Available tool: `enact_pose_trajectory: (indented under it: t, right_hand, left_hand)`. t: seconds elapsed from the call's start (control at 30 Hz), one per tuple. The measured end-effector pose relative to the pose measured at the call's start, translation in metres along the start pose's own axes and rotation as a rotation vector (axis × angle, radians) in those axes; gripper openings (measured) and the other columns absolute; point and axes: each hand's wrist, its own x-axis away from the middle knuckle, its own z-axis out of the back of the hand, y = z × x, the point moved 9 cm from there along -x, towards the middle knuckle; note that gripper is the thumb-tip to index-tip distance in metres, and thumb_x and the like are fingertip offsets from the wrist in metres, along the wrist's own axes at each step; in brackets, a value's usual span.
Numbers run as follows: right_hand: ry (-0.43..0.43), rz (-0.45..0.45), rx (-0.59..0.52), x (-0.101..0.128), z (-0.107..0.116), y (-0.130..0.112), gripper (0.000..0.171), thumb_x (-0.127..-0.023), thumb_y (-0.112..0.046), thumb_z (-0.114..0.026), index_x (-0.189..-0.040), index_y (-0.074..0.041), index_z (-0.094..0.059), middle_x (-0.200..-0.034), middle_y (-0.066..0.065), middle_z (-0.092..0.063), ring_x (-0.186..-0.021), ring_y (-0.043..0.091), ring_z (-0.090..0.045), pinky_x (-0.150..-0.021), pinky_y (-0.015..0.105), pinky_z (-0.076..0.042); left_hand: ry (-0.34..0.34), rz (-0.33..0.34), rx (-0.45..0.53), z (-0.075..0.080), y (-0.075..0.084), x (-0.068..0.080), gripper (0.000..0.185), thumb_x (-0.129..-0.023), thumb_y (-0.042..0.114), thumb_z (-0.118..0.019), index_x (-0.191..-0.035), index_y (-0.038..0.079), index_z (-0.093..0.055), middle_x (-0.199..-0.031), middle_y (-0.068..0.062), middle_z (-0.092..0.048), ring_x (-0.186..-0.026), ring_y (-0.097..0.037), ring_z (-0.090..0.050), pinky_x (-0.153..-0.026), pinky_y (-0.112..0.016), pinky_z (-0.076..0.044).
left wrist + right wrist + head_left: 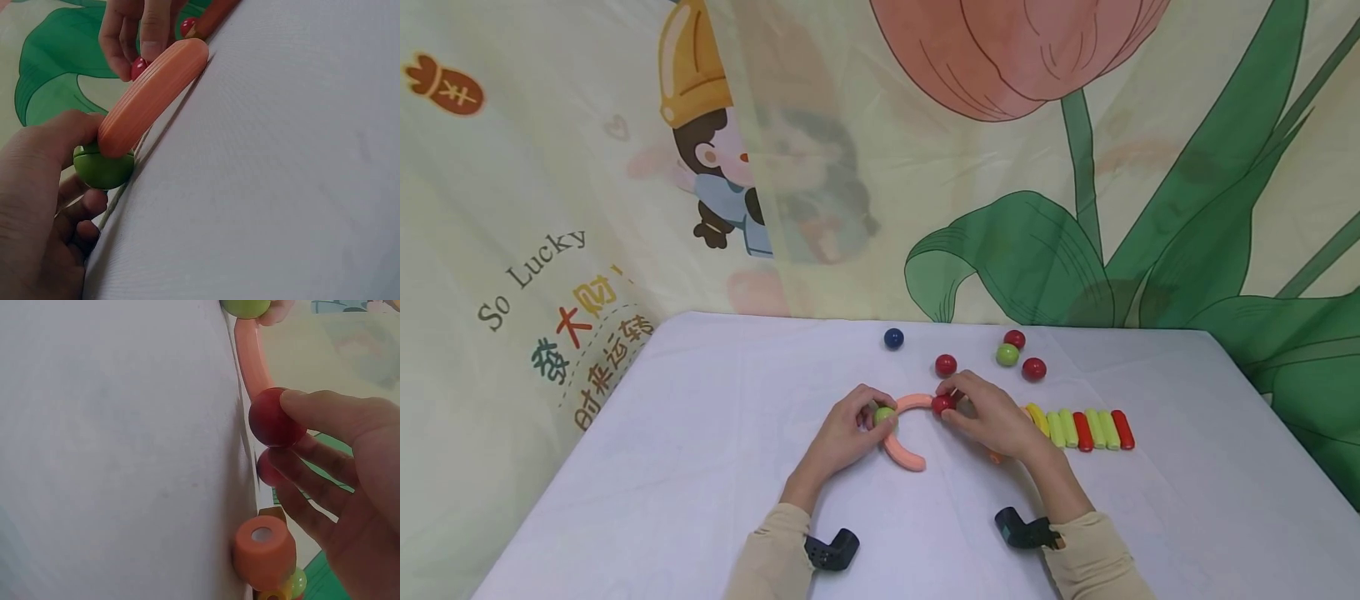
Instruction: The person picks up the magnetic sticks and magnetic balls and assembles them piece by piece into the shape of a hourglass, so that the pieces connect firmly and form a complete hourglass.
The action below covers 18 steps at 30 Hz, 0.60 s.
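On the white table (700, 433) my left hand (848, 429) pinches a green ball (884, 414) against one end of an orange curved piece (913, 402). At the arc's other end my right hand (981, 412) pinches a red ball (942, 405). A second orange curved piece (904, 454) lies just below the green ball. The left wrist view has the green ball (103, 169) under the ribbed orange arc (153, 97), with my thumb beside it. In the right wrist view the red ball (273, 417) sits between thumb and fingertips, touching the arc (253, 359).
Loose balls lie behind the hands: a blue ball (893, 337), red balls (946, 365), another green ball (1007, 355). A row of yellow, green and red sticks (1082, 429) lies right of my right hand. An orange cylinder (262, 550) rests under my right palm.
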Motion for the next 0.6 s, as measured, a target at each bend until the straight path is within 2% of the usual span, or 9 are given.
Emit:
enact_pose_trajectory:
  t: [0.2, 0.37, 0.6]
  right_hand:
    - [-0.022, -0.004, -0.029, 0.0, -0.002, -0.001, 0.032, -0.084, -0.019, -0.071, -0.112, -0.023, -0.058, -0.104, -0.007, -0.058, -0.099, 0.013, -0.057, -0.086, 0.034, -0.052]
    - [-0.047, 0.013, -0.061, 0.0, -0.006, -0.005, 0.031, -0.084, -0.017, -0.071, -0.112, -0.023, -0.059, -0.104, -0.008, -0.059, -0.099, 0.012, -0.057, -0.087, 0.033, -0.051]
    - [-0.059, 0.039, -0.075, -0.001, -0.012, -0.013, 0.03, -0.083, -0.015, -0.071, -0.11, -0.024, -0.06, -0.102, -0.011, -0.059, -0.099, 0.009, -0.058, -0.087, 0.031, -0.051]
  left_hand:
    - [-0.022, -0.011, 0.015, -0.001, 0.002, 0.002, 0.01, -0.088, 0.026, -0.067, -0.097, 0.028, -0.064, -0.086, 0.008, -0.053, -0.078, -0.01, -0.048, -0.07, -0.022, -0.041]
    - [-0.011, -0.001, 0.018, -0.001, 0.0, 0.001, 0.006, -0.091, 0.03, -0.062, -0.096, 0.027, -0.064, -0.087, 0.009, -0.054, -0.078, -0.01, -0.049, -0.07, -0.022, -0.042]
    - [0.007, 0.014, 0.023, 0.0, -0.002, -0.001, 0.012, -0.091, 0.022, -0.062, -0.103, 0.023, -0.063, -0.087, 0.008, -0.055, -0.077, -0.01, -0.049, -0.069, -0.021, -0.043]
